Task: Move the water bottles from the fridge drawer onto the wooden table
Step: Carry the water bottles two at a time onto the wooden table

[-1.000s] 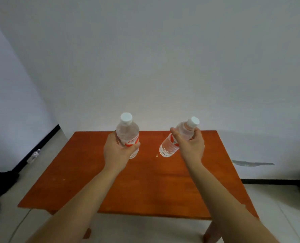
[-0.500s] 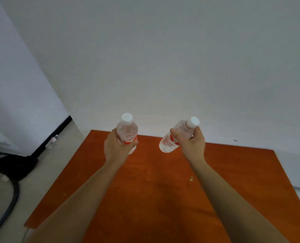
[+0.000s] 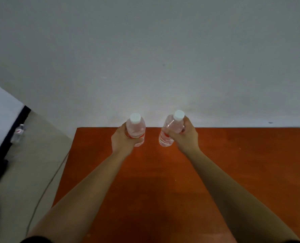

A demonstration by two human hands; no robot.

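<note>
Orange-brown wooden table (image 3: 233, 172). Both bottles sit over its far edge, left of centre, near each other but apart. Left hand (image 3: 123, 142) fingers wrapped round left bottle (image 3: 137, 128), upright. Right hand (image 3: 185, 137) fingers clamped on right bottle (image 3: 170, 131), tilted. Base contact unclear. Best: straighten the right one, seat both bases flat, then release.
</note>
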